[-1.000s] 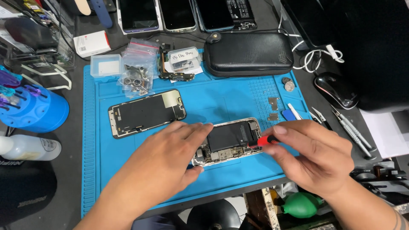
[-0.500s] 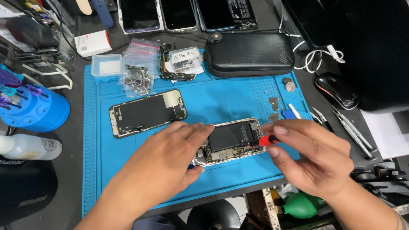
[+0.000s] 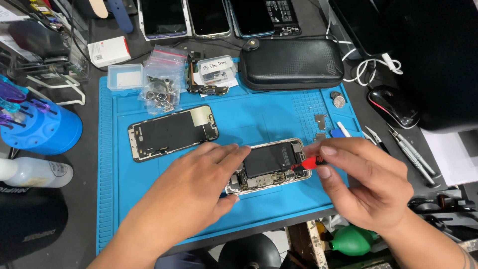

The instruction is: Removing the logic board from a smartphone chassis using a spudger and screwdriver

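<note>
Little has moved since the earlier frames: both hands are kept where they were, and only the red-handled screwdriver (image 3: 309,162) has been shifted slightly at the edge of the opened phone (image 3: 269,165). Seen from the head camera, the left hand (image 3: 191,192) is laid flat and open, fingers spread, on the phone's near-left end, gripping nothing; the body appears to be pinned this way so that it cannot slide on the blue work mat (image 3: 249,117). The right hand (image 3: 363,184) is closed around the screwdriver, held pinched between thumb and fingertips, apparently for fine control, its tip set at the phone's right edge. The phone lies at the mat's middle, internals upward. A detached screen (image 3: 172,132) has been set aside just to the upper left, and bagged small parts (image 3: 162,84) are kept along the far edge, out of the way.
</note>
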